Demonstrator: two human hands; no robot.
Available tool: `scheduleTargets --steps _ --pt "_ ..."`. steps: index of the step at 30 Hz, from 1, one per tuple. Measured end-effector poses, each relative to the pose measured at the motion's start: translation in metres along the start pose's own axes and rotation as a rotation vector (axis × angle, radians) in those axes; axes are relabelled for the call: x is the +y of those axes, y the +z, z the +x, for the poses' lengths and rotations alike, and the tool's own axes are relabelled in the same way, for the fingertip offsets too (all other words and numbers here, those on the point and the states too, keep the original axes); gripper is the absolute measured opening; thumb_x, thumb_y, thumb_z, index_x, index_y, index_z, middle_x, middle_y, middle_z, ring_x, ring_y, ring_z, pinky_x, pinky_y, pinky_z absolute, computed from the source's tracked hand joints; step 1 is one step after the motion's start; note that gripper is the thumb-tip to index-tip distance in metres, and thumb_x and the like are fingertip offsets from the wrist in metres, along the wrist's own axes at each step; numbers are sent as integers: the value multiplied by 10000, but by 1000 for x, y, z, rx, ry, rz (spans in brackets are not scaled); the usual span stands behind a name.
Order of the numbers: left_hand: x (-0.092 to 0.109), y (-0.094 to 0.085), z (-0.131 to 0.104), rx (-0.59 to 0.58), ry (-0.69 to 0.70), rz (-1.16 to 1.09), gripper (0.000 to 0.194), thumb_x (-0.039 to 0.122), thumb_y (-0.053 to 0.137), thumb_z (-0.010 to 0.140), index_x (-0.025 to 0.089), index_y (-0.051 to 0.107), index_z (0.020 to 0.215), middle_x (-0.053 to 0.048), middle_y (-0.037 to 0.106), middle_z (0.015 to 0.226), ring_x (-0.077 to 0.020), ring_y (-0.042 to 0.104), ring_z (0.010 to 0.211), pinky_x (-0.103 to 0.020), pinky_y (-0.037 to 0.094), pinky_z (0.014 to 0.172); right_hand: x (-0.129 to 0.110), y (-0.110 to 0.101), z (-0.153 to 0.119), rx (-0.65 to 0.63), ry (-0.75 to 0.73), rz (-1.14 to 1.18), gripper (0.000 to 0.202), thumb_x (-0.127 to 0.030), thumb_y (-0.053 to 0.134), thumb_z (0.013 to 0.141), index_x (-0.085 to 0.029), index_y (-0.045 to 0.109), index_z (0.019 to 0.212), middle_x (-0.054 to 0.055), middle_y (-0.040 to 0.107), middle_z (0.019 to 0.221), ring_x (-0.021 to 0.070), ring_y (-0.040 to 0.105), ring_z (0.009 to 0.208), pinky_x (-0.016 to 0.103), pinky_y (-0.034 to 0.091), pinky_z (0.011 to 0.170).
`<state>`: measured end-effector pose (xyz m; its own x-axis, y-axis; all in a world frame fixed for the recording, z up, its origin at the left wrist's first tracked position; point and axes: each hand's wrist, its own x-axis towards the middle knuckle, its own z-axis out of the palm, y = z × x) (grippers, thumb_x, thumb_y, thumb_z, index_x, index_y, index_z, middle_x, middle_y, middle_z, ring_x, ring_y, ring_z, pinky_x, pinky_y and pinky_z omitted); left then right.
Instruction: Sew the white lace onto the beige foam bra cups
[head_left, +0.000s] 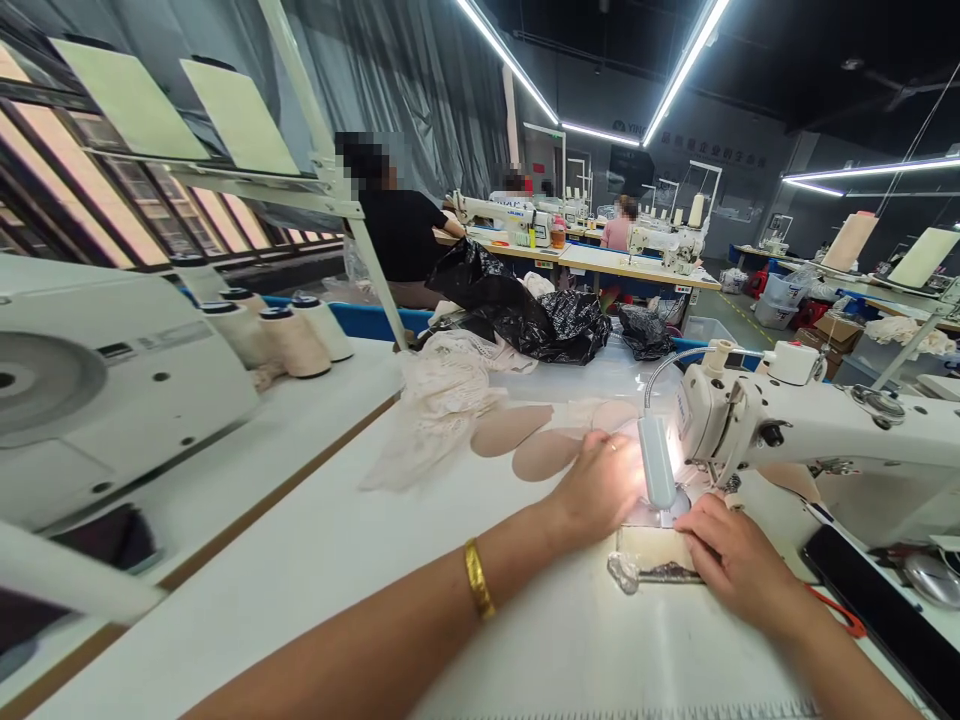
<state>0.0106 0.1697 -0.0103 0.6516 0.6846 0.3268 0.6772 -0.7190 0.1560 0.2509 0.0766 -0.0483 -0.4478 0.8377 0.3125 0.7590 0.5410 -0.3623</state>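
A white sewing machine (795, 415) stands at the right, with a small lamp (657, 462) lighting its needle area. My left hand (604, 482) lies at the left of the lamp, palm down; glare and the lamp hide its fingertips. At the right of the needle area is my right hand (724, 550), its fingers bent and close together near the plate, and what is under them is too small to make out. Beige oval pieces (512, 430) lie on the white table (420, 590) beyond my left hand. White lace fabric (450, 385) is heaped farther left.
Black plastic bags (517, 310) lie behind the table. Thread cones (296, 340) and another machine (112, 390) stand at the left. A dark phone-like object (877, 610) and orange-handled scissors (844, 610) lie at the right. A person in black (397, 235) sits beyond.
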Motion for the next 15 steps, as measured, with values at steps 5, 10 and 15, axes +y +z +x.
scheduleTargets --steps 5,10,15 --pt "-25 -12 -5 -32 -179 45 300 8 406 873 172 653 924 -103 655 901 -274 580 839 -415 413 800 -3 -1 2 4 7 1 239 -151 426 1015 -234 646 1059 73 667 954 245 596 832 375 488 721" --pt "-11 -19 -26 -180 -80 31 274 139 535 871 196 470 610 -26 528 647 -202 492 640 -358 360 672 -3 1 3 -1 13 12 231 -155 430 1020 -239 640 1070 69 655 956 242 580 829 366 476 716" --pt "16 -13 -31 -262 147 -202 239 142 668 796 186 463 680 -29 605 844 -200 542 813 -295 337 650 -1 4 4 9 17 7 215 -147 456 1008 -238 647 1048 55 626 922 242 573 838 355 469 715"
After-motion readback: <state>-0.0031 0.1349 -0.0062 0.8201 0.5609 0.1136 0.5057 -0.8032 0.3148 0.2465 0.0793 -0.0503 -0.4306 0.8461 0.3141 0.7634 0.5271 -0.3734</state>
